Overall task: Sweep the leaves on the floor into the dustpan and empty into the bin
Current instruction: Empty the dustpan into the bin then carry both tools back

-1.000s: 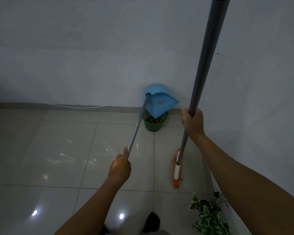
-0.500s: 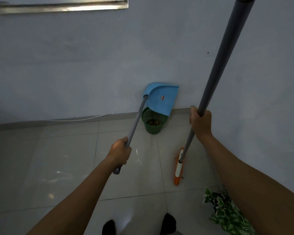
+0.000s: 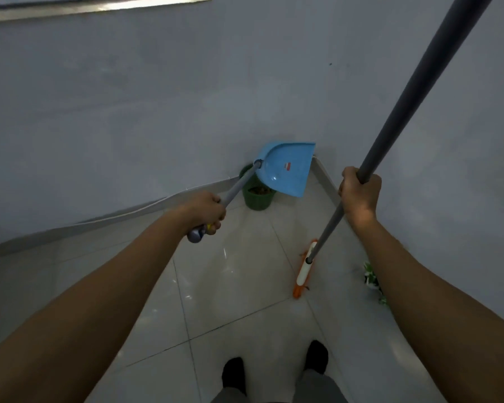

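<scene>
A: What could go wrong from here?

B: The dustpan (image 3: 285,168) is held tipped over the green bin (image 3: 258,196) in the corner. If it is swung wide, any leaves left in it could be dropped on the floor (image 3: 230,286) beside the bin, or the bin could be knocked over. The broom (image 3: 304,270), stood on its orange head just beside the wall, could be let slip on the glossy tiles.

A: And where are the tools relative to the fingers?

B: The dustpan's handle is wrapped fully by the left hand (image 3: 205,210) near its end, the pan well out ahead. The broom's pole is gripped closed by the right hand (image 3: 360,194), midway up.
</scene>
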Demonstrator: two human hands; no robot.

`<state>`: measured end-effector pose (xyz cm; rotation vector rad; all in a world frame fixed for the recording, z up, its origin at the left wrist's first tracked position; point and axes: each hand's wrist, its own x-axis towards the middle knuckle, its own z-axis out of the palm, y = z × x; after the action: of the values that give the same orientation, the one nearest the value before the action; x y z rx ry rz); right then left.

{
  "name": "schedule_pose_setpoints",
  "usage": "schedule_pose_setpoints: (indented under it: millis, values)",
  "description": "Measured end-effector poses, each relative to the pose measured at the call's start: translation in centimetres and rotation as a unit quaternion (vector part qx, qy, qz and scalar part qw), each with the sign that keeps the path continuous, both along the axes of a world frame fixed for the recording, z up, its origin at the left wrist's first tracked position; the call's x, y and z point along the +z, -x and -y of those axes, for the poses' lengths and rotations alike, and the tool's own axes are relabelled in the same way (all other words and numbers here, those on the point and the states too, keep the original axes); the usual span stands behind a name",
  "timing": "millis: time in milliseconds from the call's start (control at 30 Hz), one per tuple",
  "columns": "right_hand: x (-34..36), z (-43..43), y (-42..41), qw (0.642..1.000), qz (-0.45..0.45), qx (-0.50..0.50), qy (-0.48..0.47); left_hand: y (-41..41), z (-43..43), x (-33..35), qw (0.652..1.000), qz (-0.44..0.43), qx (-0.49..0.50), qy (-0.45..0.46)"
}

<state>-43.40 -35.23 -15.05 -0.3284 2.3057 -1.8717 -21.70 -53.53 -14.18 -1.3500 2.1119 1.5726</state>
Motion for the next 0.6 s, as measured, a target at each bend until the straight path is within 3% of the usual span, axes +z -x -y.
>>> schedule_pose_setpoints:
  millis: [333, 600]
  values:
    - [0.0, -7.5, -8.1, 0.995, 0.027, -0.084, 0.051, -2.2, 0.2, 3.1, 0.985, 0.094, -0.144, -0.009]
    - [-0.8, -16.3, -14.8, 0.992, 0.035, -0.108, 0.056, -3.5, -8.1, 0.3, 0.937, 0.212, -0.278, 0.022]
